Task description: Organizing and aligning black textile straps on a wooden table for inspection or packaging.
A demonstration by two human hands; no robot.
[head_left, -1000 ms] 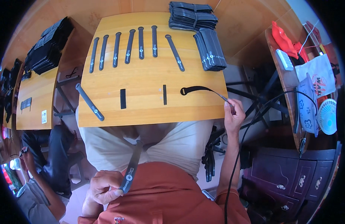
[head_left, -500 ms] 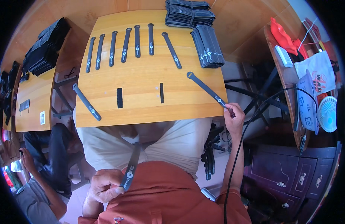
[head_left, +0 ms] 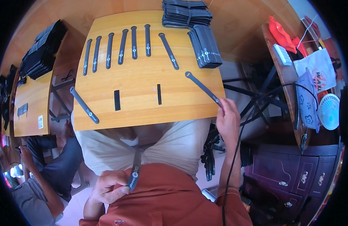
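Observation:
My left hand (head_left: 110, 188), in front of my body, pinches the lower end of a dark grey strap (head_left: 135, 169) with pale print; its other end points toward the table. At the table's right front edge, my right hand (head_left: 228, 116) is closed over the near end of another grey strap (head_left: 202, 87). That strap lies slantwise on the wood, its slotted end pointing away. A similar strap (head_left: 84, 104) lies slanted at the front left. Several more stand in a row at the back, such as this strap (head_left: 134, 42), with a tilted strap (head_left: 168, 51) at the row's right.
Two short black strips (head_left: 117, 100) (head_left: 159, 94) lie mid-table (head_left: 140, 118). Strap bundles (head_left: 187, 15) (head_left: 206, 47) sit at the back right. A black cable (head_left: 234, 162) runs past my right arm. A side table at right holds a fan (head_left: 328, 111). Another person (head_left: 38, 188) sits at left.
My right hand has slid inward a little and covers more of the strap's near end. My left hand still holds its strap, nearly unmoved. The whole view has shifted slightly.

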